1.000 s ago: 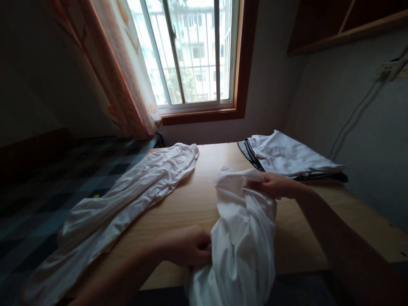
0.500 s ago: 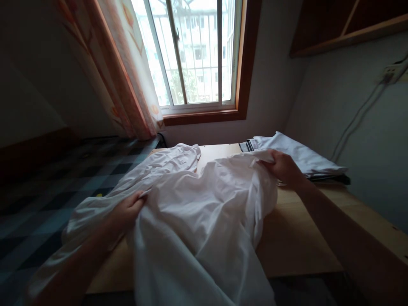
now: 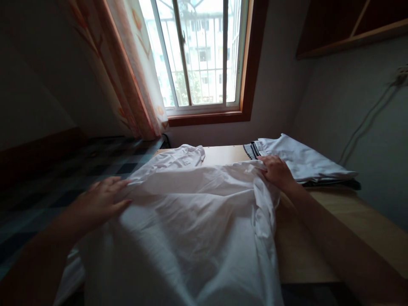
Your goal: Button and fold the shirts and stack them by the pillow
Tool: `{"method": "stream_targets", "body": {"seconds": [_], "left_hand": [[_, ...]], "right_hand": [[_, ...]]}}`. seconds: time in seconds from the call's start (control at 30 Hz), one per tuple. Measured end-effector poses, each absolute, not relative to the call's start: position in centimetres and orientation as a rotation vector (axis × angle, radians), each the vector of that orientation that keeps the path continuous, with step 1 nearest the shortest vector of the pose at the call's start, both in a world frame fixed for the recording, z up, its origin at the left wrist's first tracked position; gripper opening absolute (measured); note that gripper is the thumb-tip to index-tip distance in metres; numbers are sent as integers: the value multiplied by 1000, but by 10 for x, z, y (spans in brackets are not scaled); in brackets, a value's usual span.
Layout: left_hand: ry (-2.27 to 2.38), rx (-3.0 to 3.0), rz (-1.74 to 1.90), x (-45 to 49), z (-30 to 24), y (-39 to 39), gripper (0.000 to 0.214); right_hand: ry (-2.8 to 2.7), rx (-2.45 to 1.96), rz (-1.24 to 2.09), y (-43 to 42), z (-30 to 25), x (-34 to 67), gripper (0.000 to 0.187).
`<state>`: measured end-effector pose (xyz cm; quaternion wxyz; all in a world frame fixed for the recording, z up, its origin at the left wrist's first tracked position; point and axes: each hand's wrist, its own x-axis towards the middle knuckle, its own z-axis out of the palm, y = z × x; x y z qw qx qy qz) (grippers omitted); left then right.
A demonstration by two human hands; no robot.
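A large white garment (image 3: 191, 221) is spread over the wooden table and hangs toward me past the front edge. My right hand (image 3: 276, 171) grips its far right corner with fingers closed on the fabric. At the far left edge lies my left hand (image 3: 102, 197), fingers stretched and thumb apart, touching the cloth without being closed around it. Bunched folds run down the garment's right side. Behind its left part, a second wrinkled white cloth (image 3: 188, 155) shows; whether the two are joined is hidden.
Folded white clothing (image 3: 302, 159) with black-striped trim lies at the back right of the table (image 3: 309, 238). A bed with a dark checked cover (image 3: 105, 157) adjoins the left side. Beyond are a window (image 3: 204, 59), a curtain (image 3: 127, 85) and a cable (image 3: 363, 121) on the right wall.
My left hand has moved left and its fingers have opened from their grip on the edge. The garment is now wider and flatter. My right hand still holds its corner, slightly lower.
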<state>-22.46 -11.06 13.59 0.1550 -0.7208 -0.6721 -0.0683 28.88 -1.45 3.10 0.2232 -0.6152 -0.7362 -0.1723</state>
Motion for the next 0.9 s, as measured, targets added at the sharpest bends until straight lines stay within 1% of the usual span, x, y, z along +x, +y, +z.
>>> {"method": "stream_targets", "body": {"seconds": [0.03,0.1,0.17,0.23,0.3,0.37,0.43,0.5,0.53,0.63,0.67,0.8,0.9], "left_hand": [[-1855,-2160,-179,-212,134,-106,50],[-1645,-2341,-281,-176,130,-96,52],[-1455,-2476,-377,-129,127,-82,45],[-1302,-2613,-356,-84,119,-63,39],[-1222,-2670,-307,-47,106,-43,41],[-1221,-2672,-224,-23,87,-25,51],[-1233,-2720,-44,-10,66,-16,68],[-1230,-2772,67,-5,44,-16,76],[-1220,-2787,75,-4,33,-18,74],[-1181,-2796,-26,-7,3,-33,50],[-1128,-2823,-59,-8,-7,-39,46],[-979,-2942,-94,-6,-29,-60,49],[-1112,-2941,-62,5,-26,-69,51]], "right_hand": [[-2017,-1682,-458,-15,30,288,44],[-1996,-1628,-410,-16,32,284,42],[-2004,-1574,-353,-19,36,279,39],[-2024,-1560,-307,-22,39,275,32],[-2050,-1576,-287,-26,39,272,26],[-2091,-1590,-282,-29,37,271,23],[-2135,-1617,-291,-31,34,271,21],[-2154,-1681,-326,-32,32,271,18],[-2148,-1725,-352,-33,32,271,17],[-2088,-1823,-426,-33,31,274,15],[-2058,-1836,-444,-33,31,275,15],[-1943,-1793,-468,-33,35,280,12],[-1894,-1684,-363,-37,44,277,15]]}}
